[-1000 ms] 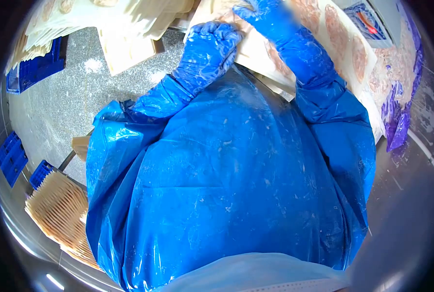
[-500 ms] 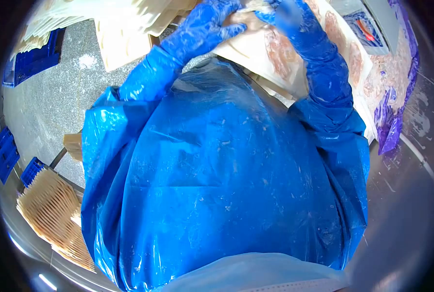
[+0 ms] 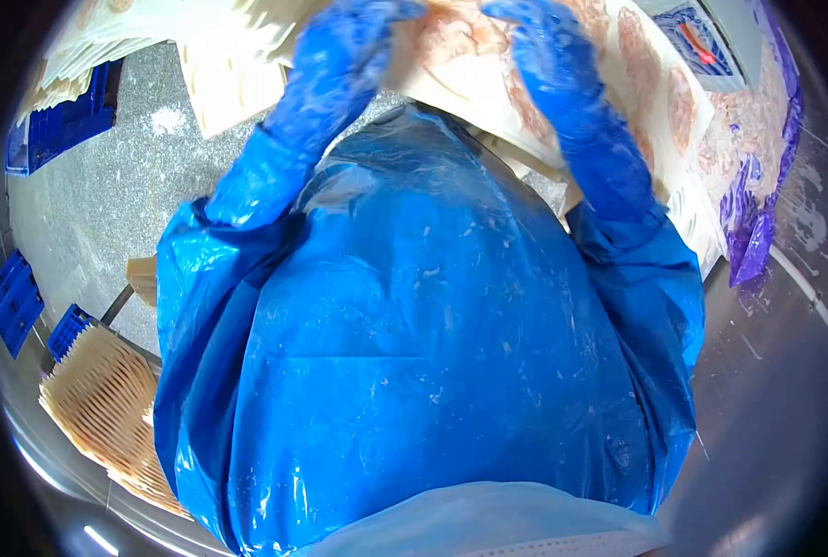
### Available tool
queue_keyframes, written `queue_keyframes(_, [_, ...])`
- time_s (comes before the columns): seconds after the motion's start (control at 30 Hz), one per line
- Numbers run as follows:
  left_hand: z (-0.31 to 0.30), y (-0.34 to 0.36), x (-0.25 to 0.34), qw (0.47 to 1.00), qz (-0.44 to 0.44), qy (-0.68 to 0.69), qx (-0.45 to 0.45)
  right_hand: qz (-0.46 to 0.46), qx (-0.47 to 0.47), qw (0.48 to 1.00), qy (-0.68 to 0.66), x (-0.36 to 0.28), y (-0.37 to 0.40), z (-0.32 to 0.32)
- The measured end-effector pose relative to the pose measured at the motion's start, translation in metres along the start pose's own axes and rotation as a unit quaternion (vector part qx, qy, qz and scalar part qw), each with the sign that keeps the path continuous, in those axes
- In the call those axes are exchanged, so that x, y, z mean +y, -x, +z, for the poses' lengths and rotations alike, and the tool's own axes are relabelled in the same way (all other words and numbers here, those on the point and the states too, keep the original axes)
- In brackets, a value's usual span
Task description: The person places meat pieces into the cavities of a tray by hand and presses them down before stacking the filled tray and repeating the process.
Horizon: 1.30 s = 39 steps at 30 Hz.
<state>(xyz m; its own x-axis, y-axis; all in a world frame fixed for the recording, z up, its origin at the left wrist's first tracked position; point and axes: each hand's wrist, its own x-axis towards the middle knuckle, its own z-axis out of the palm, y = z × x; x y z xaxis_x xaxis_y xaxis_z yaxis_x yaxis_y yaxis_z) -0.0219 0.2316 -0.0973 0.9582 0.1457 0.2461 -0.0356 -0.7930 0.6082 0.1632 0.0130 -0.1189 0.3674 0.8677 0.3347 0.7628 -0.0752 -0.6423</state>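
Note:
Both of my hands wear wet blue gloves and reach to the top edge of the view, where the fingers are partly cut off. My left hand (image 3: 353, 42) is slightly blurred at the left of a cream tray (image 3: 451, 85), its visible fingers stretched toward the right. Opposite it, my right hand (image 3: 553, 46) is over the tray with fingers extended leftward. Between the hands lies a pale pink piece of raw meat (image 3: 465, 35), with no grip on it visible. More flat pieces of raw meat (image 3: 638, 51) lie in the tray's hollows to the right.
Stacked cream trays (image 3: 233, 79) stand at upper left, with another stack (image 3: 107, 390) at lower left. Blue crates (image 3: 14, 302) are on the left. On the right, a purple-edged bag (image 3: 748, 232) lies by a mass of pale meat (image 3: 734, 125), near a display (image 3: 697, 42).
My hands have moved apart, the left one leftward and the right one slightly down. The meat that was between their fingers now lies uncovered on the tray.

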Motion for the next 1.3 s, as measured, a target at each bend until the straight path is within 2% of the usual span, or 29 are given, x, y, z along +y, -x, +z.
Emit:
queue_keyframes(0.03, [0.01,-0.009,0.0,0.992,0.082,-0.099,-0.013,0.032,-0.036,0.994,0.095,-0.011,-0.009,0.015])
queue_keyframes(0.07, [0.02,-0.015,-0.005,0.991,0.084,-0.1,-0.011,0.065,-0.072,0.977,0.19,-0.016,-0.012,0.022])
queue_keyframes(0.13, [0.032,-0.023,-0.013,0.983,0.153,-0.097,0.035,-0.124,0.03,0.976,0.179,-0.009,0.005,0.031])
queue_keyframes(0.2, [0.026,-0.024,-0.013,0.987,0.131,-0.09,0.005,-0.076,-0.076,0.983,0.149,-0.021,0.021,0.017])
queue_keyframes(0.23, [0.027,-0.023,-0.013,0.986,0.127,-0.106,0.003,-0.074,-0.079,0.983,0.146,-0.022,0.024,0.019])
queue_keyframes(0.3, [0.032,-0.028,-0.019,0.984,0.131,-0.123,0.001,-0.108,0.002,0.978,0.181,-0.019,0.025,0.019])
queue_keyframes(0.4, [0.037,-0.03,-0.03,0.986,0.141,-0.09,0.02,-0.047,-0.002,0.983,0.175,-0.025,0.015,0.051])
queue_keyframes(0.43, [0.033,-0.029,-0.028,0.985,0.148,-0.084,0.005,-0.087,0.004,0.977,0.195,-0.032,0.026,0.051])
queue_keyframes(0.47, [0.028,-0.028,-0.026,0.985,0.153,-0.078,-0.007,-0.088,0.007,0.977,0.195,-0.04,0.03,0.042])
queue_keyframes(0.53, [0.023,-0.024,-0.022,0.981,0.145,-0.126,-0.03,-0.019,-0.096,0.981,0.169,-0.051,0.041,0.026])
queue_keyframes(0.57, [0.022,-0.024,-0.019,0.984,0.131,-0.119,-0.012,-0.043,-0.005,0.992,0.122,-0.043,0.044,0.032])
queue_keyframes(0.67, [0.028,-0.02,-0.019,0.991,0.082,-0.103,-0.005,0.019,0.034,0.991,0.13,-0.026,0.034,0.064])
queue_keyframes(0.7, [0.027,-0.019,-0.018,0.991,0.085,-0.104,0.0,-0.097,0.075,0.987,0.103,-0.038,0.039,0.055])
queue_keyframes(0.73, [0.026,-0.021,-0.017,0.99,0.09,-0.105,0.007,-0.099,0.079,0.987,0.103,-0.05,0.047,0.048])
queue_keyframes(0.8, [0.027,-0.016,-0.011,0.991,0.085,-0.102,-0.013,-0.034,0.02,0.997,0.068,-0.068,0.064,0.036])
queue_keyframes(0.83, [0.033,-0.014,0.002,0.99,0.059,-0.124,0.041,-0.022,0.066,0.995,0.07,-0.067,0.071,0.029])
queue_keyframes(0.87, [0.041,-0.013,0.015,0.984,0.031,-0.146,0.094,-0.022,0.066,0.995,0.068,-0.065,0.075,0.019])
queue_keyframes(0.9, [0.055,-0.017,0.031,0.98,0.064,-0.151,0.114,0.002,0.079,0.995,0.064,-0.066,0.075,0.006])
queue_keyframes(0.93, [0.093,-0.021,0.041,0.98,0.073,-0.012,0.187,0.024,0.092,0.994,0.061,-0.066,0.076,-0.003])
queue_keyframes(0.97, [0.114,-0.019,0.053,0.993,0.087,-0.034,0.075,0.049,0.127,0.99,0.028,-0.064,0.08,-0.007])
queue_keyframes(1.0, [0.114,-0.022,0.072,0.994,0.112,0.013,0.003,0.045,0.127,0.99,0.028,-0.062,0.084,-0.013])
queue_keyframes(1.07, [0.12,-0.019,0.074,0.989,0.146,-0.035,-0.017,0.079,0.16,0.983,0.039,-0.057,0.096,-0.027])
queue_keyframes(1.13, [0.098,-0.028,0.065,0.993,0.11,-0.042,0.033,0.093,0.166,0.981,0.027,-0.053,0.108,-0.041])
queue_keyframes(1.17, [0.089,-0.039,0.063,0.981,0.119,-0.062,0.139,0.125,0.186,0.975,0.014,-0.05,0.118,-0.044])
queue_keyframes(1.2, [0.076,-0.04,0.071,0.981,0.047,-0.172,0.068,0.158,0.205,0.966,0.0,-0.051,0.124,-0.045])
queue_keyframes(1.23, [0.082,-0.037,0.067,0.986,0.053,-0.156,0.034,0.182,0.212,0.96,-0.005,-0.05,0.127,-0.045])
queue_keyframes(1.3, [0.09,-0.027,0.066,0.99,0.068,-0.119,-0.034,0.168,0.199,0.965,-0.014,-0.052,0.127,-0.047])
